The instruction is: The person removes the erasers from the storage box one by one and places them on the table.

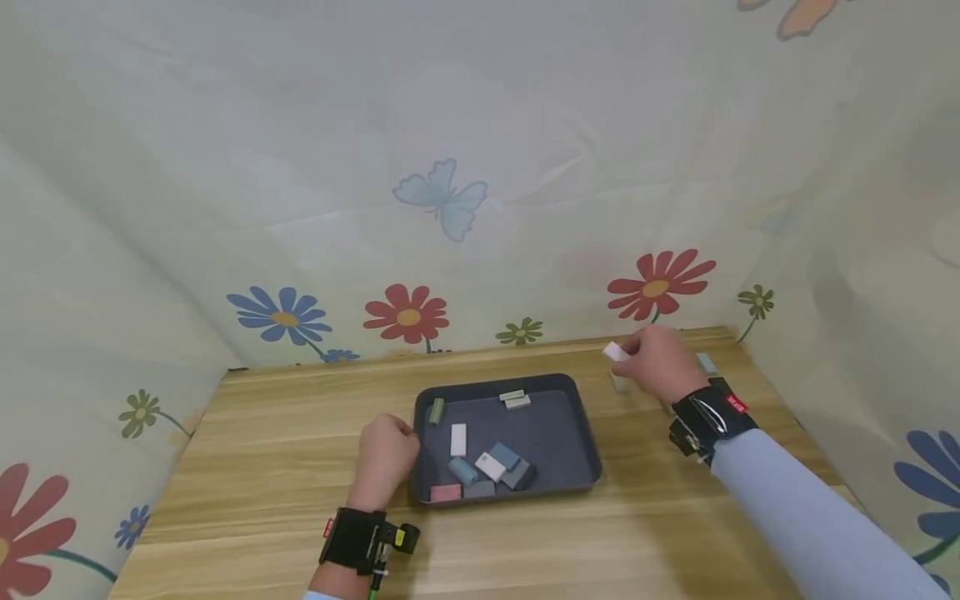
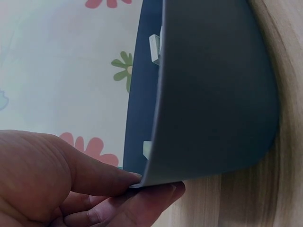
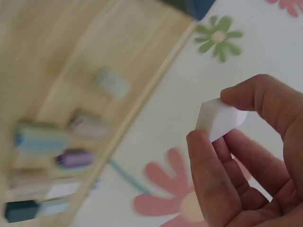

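My left hand [image 1: 386, 458] pinches the left rim of a dark grey tray [image 1: 540, 479]. In the left wrist view its thumb [image 2: 106, 179] lies over the rim and its fingers lie under it. My right hand [image 1: 660, 362] is raised over the back right of the table. Between thumb and fingertips it holds a small white eraser [image 3: 220, 118] with slanted ends. Inside the tray are a green block [image 1: 437, 411], a white block [image 1: 458, 440], a pink block [image 1: 446, 492], blue blocks [image 1: 504, 456] and several others, mostly gathered at the front.
On the table right of the tray, partly hidden by my right hand, lie several more small blocks, among them a pale green one [image 1: 618, 383], a light blue one [image 1: 707, 363] and a purple one [image 3: 75, 159]. A flowered curtain [image 1: 525, 275] stands behind the wooden table [image 1: 285, 467] and along its sides.
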Motion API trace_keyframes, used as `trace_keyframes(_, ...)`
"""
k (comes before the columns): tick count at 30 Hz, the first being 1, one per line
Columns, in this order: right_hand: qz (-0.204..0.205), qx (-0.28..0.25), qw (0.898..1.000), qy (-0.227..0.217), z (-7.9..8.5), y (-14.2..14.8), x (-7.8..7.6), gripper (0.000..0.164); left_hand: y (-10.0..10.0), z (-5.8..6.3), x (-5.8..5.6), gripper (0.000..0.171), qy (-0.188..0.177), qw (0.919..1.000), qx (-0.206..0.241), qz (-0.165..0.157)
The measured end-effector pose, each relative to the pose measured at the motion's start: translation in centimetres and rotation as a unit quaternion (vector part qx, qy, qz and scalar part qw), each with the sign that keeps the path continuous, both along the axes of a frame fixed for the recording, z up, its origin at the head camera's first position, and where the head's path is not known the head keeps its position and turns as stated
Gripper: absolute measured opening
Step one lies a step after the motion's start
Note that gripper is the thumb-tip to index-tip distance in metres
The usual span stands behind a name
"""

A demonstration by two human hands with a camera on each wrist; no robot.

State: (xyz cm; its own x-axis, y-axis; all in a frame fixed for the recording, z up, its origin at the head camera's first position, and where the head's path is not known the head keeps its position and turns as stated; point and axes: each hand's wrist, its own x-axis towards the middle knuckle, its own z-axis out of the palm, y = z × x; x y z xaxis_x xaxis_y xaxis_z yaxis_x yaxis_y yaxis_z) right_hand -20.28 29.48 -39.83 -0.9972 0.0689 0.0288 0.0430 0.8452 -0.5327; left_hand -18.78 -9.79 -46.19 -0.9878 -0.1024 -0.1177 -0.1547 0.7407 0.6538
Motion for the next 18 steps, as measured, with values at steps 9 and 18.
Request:
trace_keyframes(9,-0.069,0.026,0.997,-0.017,-3.6,2.3,1.5,0.031,-0.1,0.0,-0.1,0.016,0.007,0.9999,-0.007,0.003)
trace_keyframes(18,-0.06,0.09,0.994,-0.019,-6.4,1.8,1.9,0.034,-0.1,-0.4,-0.1,0.013,0.006,0.9999,0.002,0.009)
